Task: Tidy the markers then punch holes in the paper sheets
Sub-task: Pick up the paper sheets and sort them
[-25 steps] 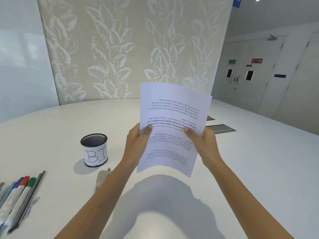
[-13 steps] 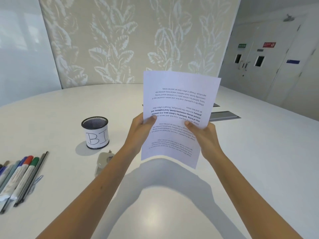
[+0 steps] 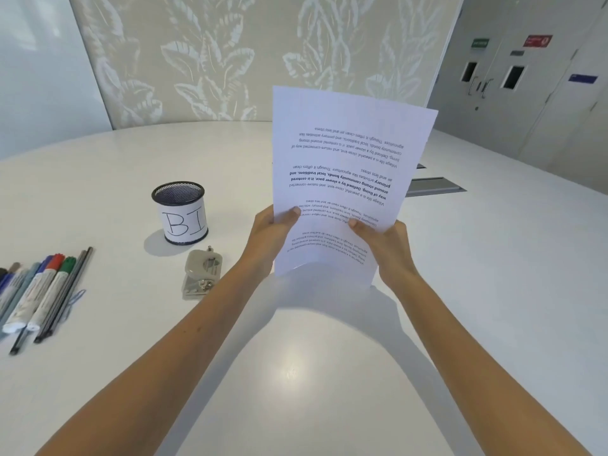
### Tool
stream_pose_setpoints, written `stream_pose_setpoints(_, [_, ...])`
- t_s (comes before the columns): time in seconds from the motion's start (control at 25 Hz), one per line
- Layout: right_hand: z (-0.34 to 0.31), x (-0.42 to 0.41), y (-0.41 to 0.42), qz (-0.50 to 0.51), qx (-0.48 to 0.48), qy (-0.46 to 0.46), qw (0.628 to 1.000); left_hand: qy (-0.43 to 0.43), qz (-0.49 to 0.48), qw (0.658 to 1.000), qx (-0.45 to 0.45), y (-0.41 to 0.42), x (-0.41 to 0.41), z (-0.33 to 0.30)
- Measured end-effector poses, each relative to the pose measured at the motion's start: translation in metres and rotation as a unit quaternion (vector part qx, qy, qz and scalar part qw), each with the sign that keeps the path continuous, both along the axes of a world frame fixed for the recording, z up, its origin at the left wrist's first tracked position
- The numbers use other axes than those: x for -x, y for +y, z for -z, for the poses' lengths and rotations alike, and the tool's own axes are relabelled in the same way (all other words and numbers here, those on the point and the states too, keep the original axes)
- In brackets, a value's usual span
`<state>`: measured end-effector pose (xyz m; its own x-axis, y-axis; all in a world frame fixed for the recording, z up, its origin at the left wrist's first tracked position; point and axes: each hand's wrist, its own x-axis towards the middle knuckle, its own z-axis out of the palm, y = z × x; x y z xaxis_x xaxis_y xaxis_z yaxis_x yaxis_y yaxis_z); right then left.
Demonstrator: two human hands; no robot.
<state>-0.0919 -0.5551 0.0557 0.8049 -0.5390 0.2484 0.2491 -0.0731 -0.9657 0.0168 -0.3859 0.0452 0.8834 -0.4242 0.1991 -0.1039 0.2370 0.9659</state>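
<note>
The mesh cup (image 3: 179, 212), left of the left hand (image 3: 269, 235), wears a white label handwritten "BI". The paper sheets (image 3: 345, 166), pinched by both hands, carry upside-down print; the bold lines read "way of living. Defined by a slower pace, it is centered around strong community bonds, local traditions, and primary". Door signs far beyond the right hand (image 3: 388, 248) are too blurred.

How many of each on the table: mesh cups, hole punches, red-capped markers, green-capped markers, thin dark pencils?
Mesh cup: 1
Hole punch: 1
Red-capped marker: 1
Green-capped marker: 1
Thin dark pencils: 2
Total: 6
</note>
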Motion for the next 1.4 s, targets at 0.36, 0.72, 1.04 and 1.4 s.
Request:
stream_pose_setpoints(0.36, [-0.033, 0.007, -0.029, 0.080, 0.243, 0.097, 0.962, -0.286, -0.221, 0.922, -0.136, 0.033, -0.025, -0.051])
stream_pose_setpoints(0.72, [-0.140, 0.015, -0.037, 0.002, 0.592, 0.186, 0.784, -0.256, 0.083, 0.939, -0.213, 0.074, -0.033, -0.112])
stream_pose_setpoints(1.04, [-0.143, 0.035, -0.073, 0.034, 0.314, -0.059, 0.947, -0.125, 0.127, 0.984, -0.002, 0.072, -0.036, -0.053])
stream_pose_setpoints(1.4, [-0.049, 0.023, -0.055, -0.029, 0.029, -0.094, 0.995, -0.065, 0.035, 0.997, 0.038, 0.040, -0.003, -0.025])
